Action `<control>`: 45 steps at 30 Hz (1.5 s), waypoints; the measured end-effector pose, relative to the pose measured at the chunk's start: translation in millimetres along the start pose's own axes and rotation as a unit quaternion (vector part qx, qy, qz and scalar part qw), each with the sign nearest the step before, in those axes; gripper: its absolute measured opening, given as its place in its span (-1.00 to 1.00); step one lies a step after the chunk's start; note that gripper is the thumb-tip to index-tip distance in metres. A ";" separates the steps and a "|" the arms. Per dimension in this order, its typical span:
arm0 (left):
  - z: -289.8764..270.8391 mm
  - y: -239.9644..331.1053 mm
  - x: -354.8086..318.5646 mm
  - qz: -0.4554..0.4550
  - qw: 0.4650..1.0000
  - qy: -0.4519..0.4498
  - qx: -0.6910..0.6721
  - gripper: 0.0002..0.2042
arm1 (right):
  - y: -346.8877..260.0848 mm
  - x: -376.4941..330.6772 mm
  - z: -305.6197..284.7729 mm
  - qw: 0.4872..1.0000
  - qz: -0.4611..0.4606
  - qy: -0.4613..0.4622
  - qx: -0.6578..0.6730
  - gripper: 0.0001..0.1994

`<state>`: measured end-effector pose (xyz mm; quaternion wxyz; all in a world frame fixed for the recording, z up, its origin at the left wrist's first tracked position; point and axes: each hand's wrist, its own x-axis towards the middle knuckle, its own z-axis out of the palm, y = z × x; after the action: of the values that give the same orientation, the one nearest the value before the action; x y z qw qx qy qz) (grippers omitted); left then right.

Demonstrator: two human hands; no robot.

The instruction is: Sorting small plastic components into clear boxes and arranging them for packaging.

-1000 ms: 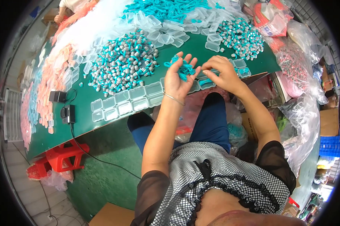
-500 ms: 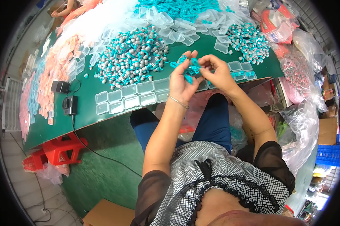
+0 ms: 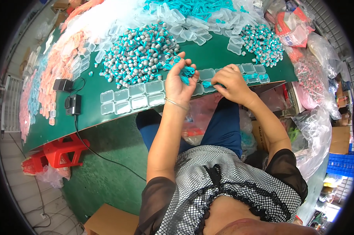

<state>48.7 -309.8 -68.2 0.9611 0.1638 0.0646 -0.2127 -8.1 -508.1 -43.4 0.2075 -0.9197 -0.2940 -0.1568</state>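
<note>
A bunch of teal looped cords (image 3: 187, 72) lies in my left hand (image 3: 177, 89), its fingers curled round it above the row of boxes. My right hand (image 3: 232, 86) is lower and to the right, over a transparent plastic box. Its fingertips are pinched on a small teal cord (image 3: 206, 84) at that box. Two rows of open transparent boxes (image 3: 138, 102) line the table's near edge. The boxes right of my right hand hold teal cords (image 3: 264, 77); those at the left hold nothing visible.
Beyond my hands lies a big heap of grey striped beads on teal cords (image 3: 139, 55). A smaller teal and white heap (image 3: 263, 45) is at the right. Loose boxes (image 3: 194, 25) and teal cords (image 3: 192, 8) cover the back. Black devices (image 3: 72, 105) stand left, a red stool (image 3: 65, 150) below.
My hands have moved apart. The left went slightly left with the teal cords; the right went down and right to a box with a small teal cord.
</note>
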 end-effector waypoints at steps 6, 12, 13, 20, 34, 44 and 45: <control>-1.7 -4.9 -1.3 -0.009 1.000 0.001 0.007 -0.67 | 0.4 0.1 -0.4 0.998 -0.043 -0.018 -0.037 -0.89; 4.9 -5.9 -6.1 -0.031 0.999 0.003 0.017 -0.67 | 2.4 4.1 -3.7 0.999 -0.036 -0.030 -0.018 -0.90; 6.8 -6.0 -7.4 -0.029 0.999 0.004 0.027 -0.69 | 0.2 8.7 -7.6 1.000 -0.013 -0.017 0.006 -0.90; 2.5 -11.1 -8.0 0.000 0.998 -0.023 0.063 -0.67 | -30.2 54.4 6.5 0.985 0.048 0.100 0.130 -0.86; -12.0 42.3 -24.6 0.057 0.998 0.027 0.021 -0.67 | -26.0 32.4 17.0 0.993 0.046 -0.019 0.105 -0.84; -12.0 42.8 -31.0 0.077 0.995 0.014 0.056 -0.64 | -32.3 27.9 29.3 1.000 -0.005 -0.006 -0.016 -0.84; -12.5 42.8 -31.0 0.076 0.995 0.015 0.054 -0.64 | -33.8 29.2 29.5 1.000 -0.005 -0.006 -0.015 -0.84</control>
<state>38.5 -256.9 -61.6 0.9632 0.2232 0.0549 -0.1393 -0.9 -455.1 -47.1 0.1908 -0.9222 -0.2978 -0.1565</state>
